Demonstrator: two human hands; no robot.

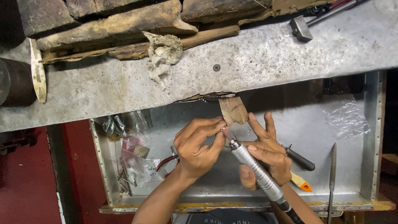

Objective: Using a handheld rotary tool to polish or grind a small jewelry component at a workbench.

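My left hand (198, 147) pinches a tiny thin piece (226, 134) between thumb and fingertips, just below a worn wooden bench peg (233, 109) that juts out from under the metal-topped bench (257, 62). My right hand (265, 155) holds a silver rotary handpiece (257, 172) like a pen, its fine bit pointing up-left toward the piece at the peg. Both hands work close together over an open metal drawer (232, 195).
In the drawer lie small plastic bags (139, 164), red-handled pliers (166, 161), a black-handled tool (300, 159), an orange-handled tool (302, 182) and a file (332, 170). On the bench sit a crumpled rag (163, 54), a hammer (302, 28), wood blocks (124, 20) and a dark cylinder (14, 81).
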